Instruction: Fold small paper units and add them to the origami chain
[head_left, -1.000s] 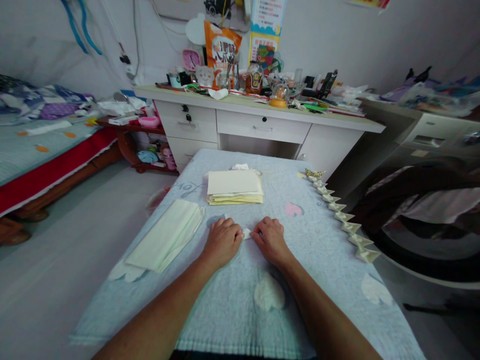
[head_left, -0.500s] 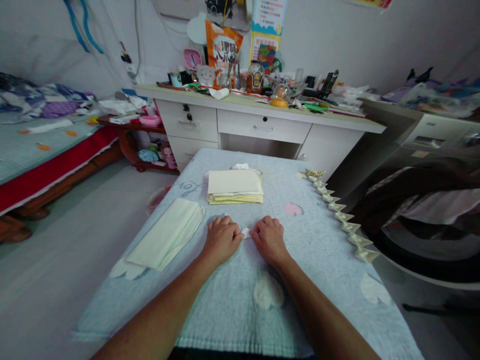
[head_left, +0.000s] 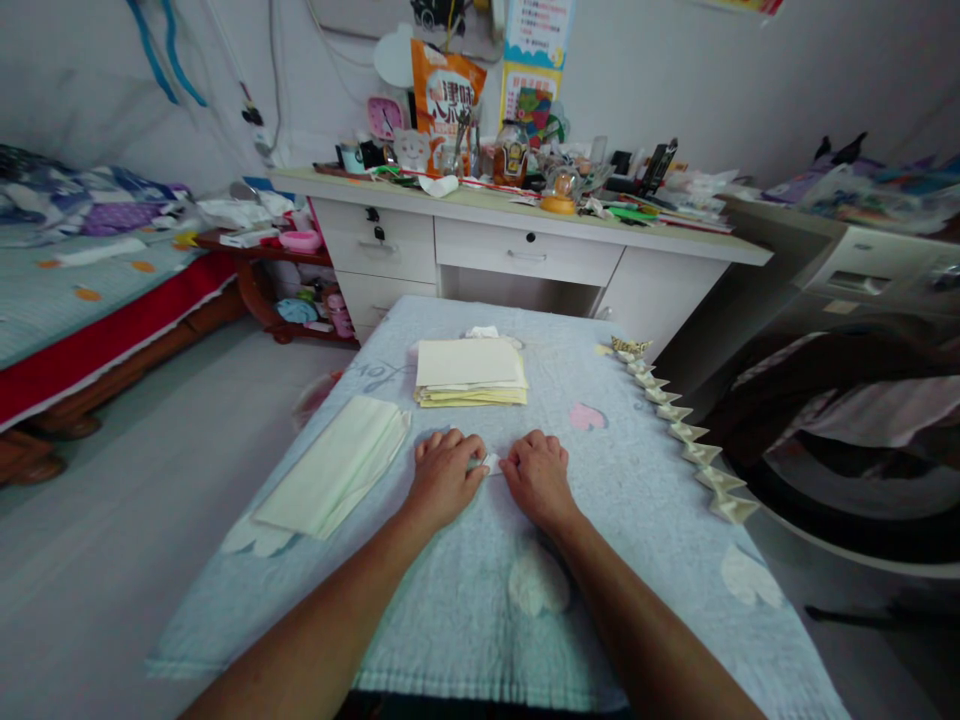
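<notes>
Between my hands, low on the cloth-covered table, lies a small folded piece of white paper (head_left: 493, 464). My left hand (head_left: 448, 470) has its fingers curled over the paper's left end, thumb near its middle. My right hand (head_left: 536, 475) is closed on the right end, fingers bent down. Most of the paper is hidden under the fingers. Just beyond my hands sits a stack of cream and yellow paper sheets (head_left: 471, 365). To the left is a pile of pale green paper (head_left: 334, 468). Along the right edge runs a row of folded paper boats (head_left: 701, 455).
The table wears a light blue patterned cloth (head_left: 450, 620). Behind it stands a white desk (head_left: 525, 255) cluttered with a jar (head_left: 511, 155), an orange bag (head_left: 446, 95) and a pink clock (head_left: 385, 118). A washing machine (head_left: 862, 290) is at right, a bed (head_left: 97, 290) at left.
My left fingers have shifted slightly at the paper's left end, and a little more of the paper shows beside the thumb. My right hand stays in place.
</notes>
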